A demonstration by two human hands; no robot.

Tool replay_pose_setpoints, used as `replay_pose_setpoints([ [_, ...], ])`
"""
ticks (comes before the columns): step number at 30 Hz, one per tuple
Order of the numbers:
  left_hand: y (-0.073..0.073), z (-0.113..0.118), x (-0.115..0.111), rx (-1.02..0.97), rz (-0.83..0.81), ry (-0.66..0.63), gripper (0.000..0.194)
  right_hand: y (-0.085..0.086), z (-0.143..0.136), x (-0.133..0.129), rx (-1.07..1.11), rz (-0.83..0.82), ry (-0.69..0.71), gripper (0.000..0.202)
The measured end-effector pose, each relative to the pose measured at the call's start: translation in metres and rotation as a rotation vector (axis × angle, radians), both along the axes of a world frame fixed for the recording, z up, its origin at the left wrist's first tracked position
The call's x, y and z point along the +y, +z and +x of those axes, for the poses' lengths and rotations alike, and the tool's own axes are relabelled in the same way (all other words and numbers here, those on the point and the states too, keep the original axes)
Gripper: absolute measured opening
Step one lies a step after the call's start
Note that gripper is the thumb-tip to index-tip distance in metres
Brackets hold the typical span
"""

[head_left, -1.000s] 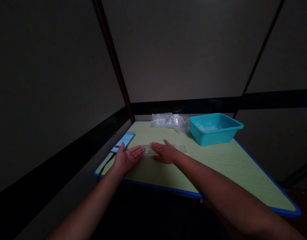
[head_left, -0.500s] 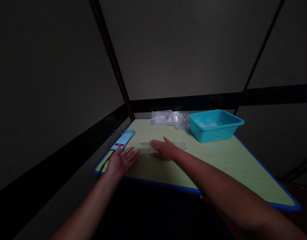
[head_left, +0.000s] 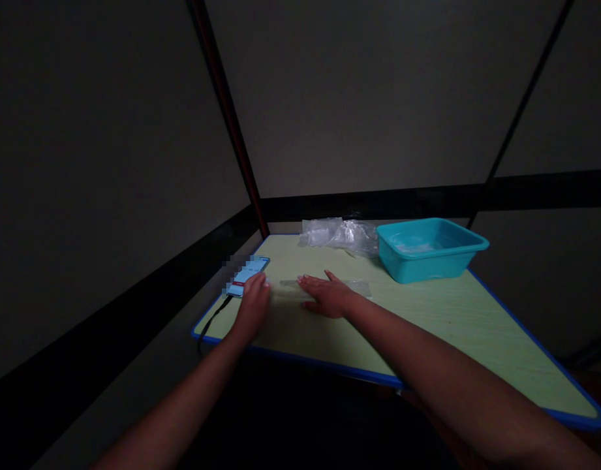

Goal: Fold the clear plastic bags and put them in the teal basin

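My right hand (head_left: 328, 297) lies flat, fingers stretched out, on a clear flat plastic bag (head_left: 359, 288). Part of the bag is hidden beneath that hand. My left hand (head_left: 254, 307) is by the bag's left end, turned on its side with fingers curled together. Whether it pinches the bag's edge or anything else is hidden. Just behind my left hand lies a phone (head_left: 246, 273) with a lit screen, its upper left side blurred out.
A turquoise plastic basin (head_left: 432, 261) stands at the table's back right. Beside it, a heap of crumpled clear plastic bags (head_left: 339, 235) lies along the back edge. The light green table (head_left: 427, 326) has a blue rim. A black strap (head_left: 213, 318) hangs over its left edge.
My left hand has turned over from palm-up with spread fingers to curled fingers, and has moved slightly right and up. My right hand stays flat on the plastic bag. The view has shifted slightly.
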State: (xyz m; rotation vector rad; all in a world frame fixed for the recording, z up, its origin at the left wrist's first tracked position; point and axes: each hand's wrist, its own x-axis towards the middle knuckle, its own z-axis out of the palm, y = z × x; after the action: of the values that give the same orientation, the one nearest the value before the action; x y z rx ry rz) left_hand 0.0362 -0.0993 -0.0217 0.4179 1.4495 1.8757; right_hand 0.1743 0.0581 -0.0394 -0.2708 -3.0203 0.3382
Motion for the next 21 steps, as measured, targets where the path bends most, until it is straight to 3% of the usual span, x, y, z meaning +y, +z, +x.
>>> replay_pose_setpoints([
  [5,-0.011,0.019,0.012,1.02,-0.087,-0.364,0.055,0.001,0.0,0.0,-0.004,0.0,0.002,0.066],
  [7,-0.012,0.025,0.027,1.219,-0.121,-0.486,0.063,0.003,0.0,0.0,-0.007,0.007,0.029,0.066],
  [10,-0.013,0.026,0.052,1.305,-0.224,-0.518,0.063,0.004,0.001,0.0,0.016,0.021,0.052,0.061],
  [13,-0.017,0.018,0.065,1.324,-0.369,-0.405,0.062,0.002,0.0,0.0,0.063,0.025,0.051,0.058],
  [17,-0.028,0.001,0.058,1.255,-0.441,-0.286,0.054,-0.001,-0.001,0.001,0.065,0.022,0.04,0.058],
  [21,-0.028,-0.012,0.045,1.103,-0.402,-0.341,0.047,-0.002,-0.001,0.001,0.038,0.023,0.031,0.061],
])
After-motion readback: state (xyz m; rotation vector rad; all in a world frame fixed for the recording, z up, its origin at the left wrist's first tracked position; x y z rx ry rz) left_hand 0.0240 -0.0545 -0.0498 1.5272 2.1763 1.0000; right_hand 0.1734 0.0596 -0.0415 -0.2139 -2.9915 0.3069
